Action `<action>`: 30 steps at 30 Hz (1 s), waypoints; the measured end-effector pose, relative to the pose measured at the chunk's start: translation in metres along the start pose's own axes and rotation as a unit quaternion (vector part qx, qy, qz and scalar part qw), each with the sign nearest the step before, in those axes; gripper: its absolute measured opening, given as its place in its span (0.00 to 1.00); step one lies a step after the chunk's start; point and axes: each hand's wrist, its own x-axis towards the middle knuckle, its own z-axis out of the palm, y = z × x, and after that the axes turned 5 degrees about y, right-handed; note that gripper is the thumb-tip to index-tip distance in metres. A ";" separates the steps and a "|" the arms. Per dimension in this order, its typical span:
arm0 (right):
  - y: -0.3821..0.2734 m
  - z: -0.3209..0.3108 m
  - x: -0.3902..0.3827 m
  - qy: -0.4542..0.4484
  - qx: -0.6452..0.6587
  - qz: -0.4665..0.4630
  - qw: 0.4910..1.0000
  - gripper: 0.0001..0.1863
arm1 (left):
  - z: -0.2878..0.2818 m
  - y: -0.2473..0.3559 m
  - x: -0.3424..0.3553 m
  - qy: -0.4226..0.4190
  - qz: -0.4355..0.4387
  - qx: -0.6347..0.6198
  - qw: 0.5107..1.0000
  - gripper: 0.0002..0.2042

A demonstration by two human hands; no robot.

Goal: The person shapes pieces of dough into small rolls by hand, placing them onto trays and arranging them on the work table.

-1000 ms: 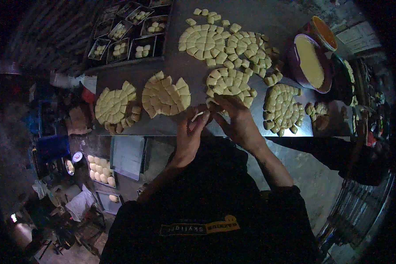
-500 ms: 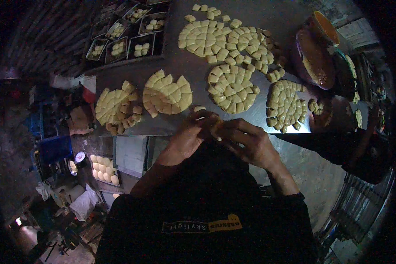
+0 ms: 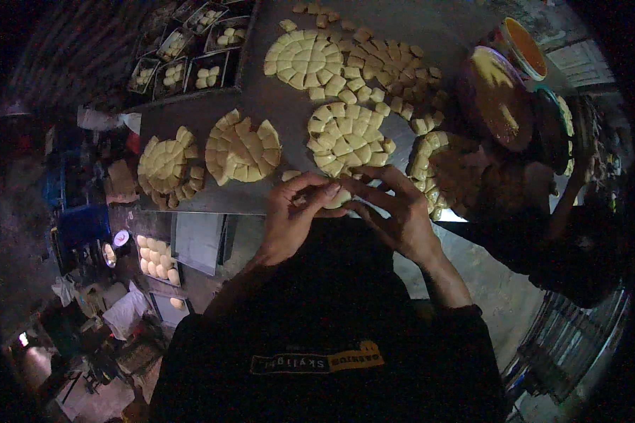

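Note:
Close to the table's near edge, my left hand and my right hand pinch a small pale dough piece between their fingertips. The fingers cover part of it. Just beyond my hands lies a round slab of dough cut into small pieces. Two more cut dough rounds lie to the left, one with a notched top and one near the table corner. Farther away are another cut round and many loose dough pieces, some in shadow.
A purple basin and an orange-lined bucket stand at the far right. Beside them a co-worker's dark-sleeved arm reaches over another cut round. Tins with dough balls are far left; a tray of buns is below left.
My fingers have spread around the dough piece, which now shows between them. The co-worker's arm and shadow have come over the right-hand round. The whole view has shifted slightly.

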 end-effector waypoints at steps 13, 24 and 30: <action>0.039 -0.026 0.008 -0.155 0.281 0.160 0.934 0.09 | 0.029 -0.013 0.000 -0.080 0.079 0.057 0.992 0.17; 0.046 0.026 -0.057 -0.162 0.039 -0.034 0.985 0.21 | 0.011 -0.131 -0.039 0.023 -0.064 -0.028 0.997 0.16; 0.068 0.056 -0.044 -0.202 0.009 -0.071 0.977 0.21 | 0.015 -0.099 -0.033 0.157 0.074 0.131 0.976 0.19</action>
